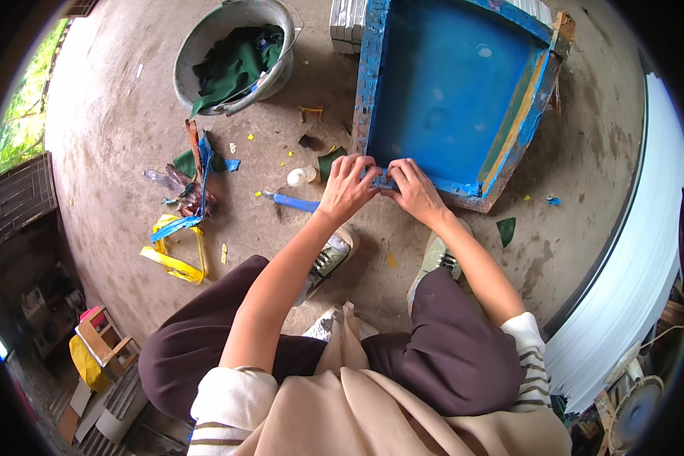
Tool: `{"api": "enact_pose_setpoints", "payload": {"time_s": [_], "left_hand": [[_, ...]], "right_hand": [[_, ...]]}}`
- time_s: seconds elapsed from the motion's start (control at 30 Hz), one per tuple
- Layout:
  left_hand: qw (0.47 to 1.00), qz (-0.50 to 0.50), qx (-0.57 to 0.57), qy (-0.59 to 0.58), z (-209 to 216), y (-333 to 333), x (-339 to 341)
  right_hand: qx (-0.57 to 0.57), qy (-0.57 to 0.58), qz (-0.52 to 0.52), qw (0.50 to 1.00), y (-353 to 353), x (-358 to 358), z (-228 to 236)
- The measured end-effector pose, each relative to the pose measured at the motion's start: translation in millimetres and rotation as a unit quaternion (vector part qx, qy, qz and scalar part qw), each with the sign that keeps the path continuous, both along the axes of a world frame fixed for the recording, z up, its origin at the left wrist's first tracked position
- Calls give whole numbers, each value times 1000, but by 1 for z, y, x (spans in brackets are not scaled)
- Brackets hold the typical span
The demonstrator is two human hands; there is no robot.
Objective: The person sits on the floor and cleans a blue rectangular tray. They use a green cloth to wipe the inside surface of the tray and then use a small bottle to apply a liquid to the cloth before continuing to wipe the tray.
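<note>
A wooden screen frame [366,83] with blue mesh [444,91] rests on the floor before me, its rim patched with flaking blue tape. Both of my hands meet at its near left corner. My left hand [349,185] has curled fingers pinching a bit of blue tape [384,182] at the edge. Beside it, almost touching, my right hand [416,190] bends its fingers over the same near edge and pinches there too. Fingertips partly hide what they grip. A blue-handled tool [296,203] lies by my left wrist, near a small white-capped bottle [300,176].
A grey bucket [186,68] holding green cloth [239,61] stands at the far left. Peeled blue, brown and yellow tape strips [178,266] lie left of me, among scattered scraps. White stacked sheets [623,289] line the right side. My shoes [333,254] flank the near floor.
</note>
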State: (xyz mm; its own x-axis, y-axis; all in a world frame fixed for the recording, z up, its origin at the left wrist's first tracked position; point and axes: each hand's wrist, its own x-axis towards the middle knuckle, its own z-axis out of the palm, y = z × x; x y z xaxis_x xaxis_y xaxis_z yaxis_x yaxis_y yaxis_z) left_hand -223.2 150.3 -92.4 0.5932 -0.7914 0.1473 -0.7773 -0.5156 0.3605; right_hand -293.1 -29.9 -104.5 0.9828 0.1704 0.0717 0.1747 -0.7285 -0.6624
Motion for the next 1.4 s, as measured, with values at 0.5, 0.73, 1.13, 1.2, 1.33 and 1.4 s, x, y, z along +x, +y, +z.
{"api": "enact_pose_setpoints", "payload": {"time_s": [0.5,0.73,1.13,1.2,1.33,1.4], "left_hand": [[998,-61,7,-15,-13,-13,5],[1000,14,12,6,-5,-20,-10],[999,15,18,-35,-13,-23,-22],[999,5,15,-50,-12,-23,-20],[998,-10,25,-56,-1,-23,-6],[999,33,-6,-24,6,-21,6]], "right_hand": [[-91,-99,-46,990,7,0,-15],[58,-27,-117,991,2,0,-8],[190,-4,-128,973,-11,-4,-17],[188,0,-117,975,-12,-5,-18],[171,-10,-93,981,-13,-7,-18],[147,-13,-75,986,-11,-8,-14]]}}
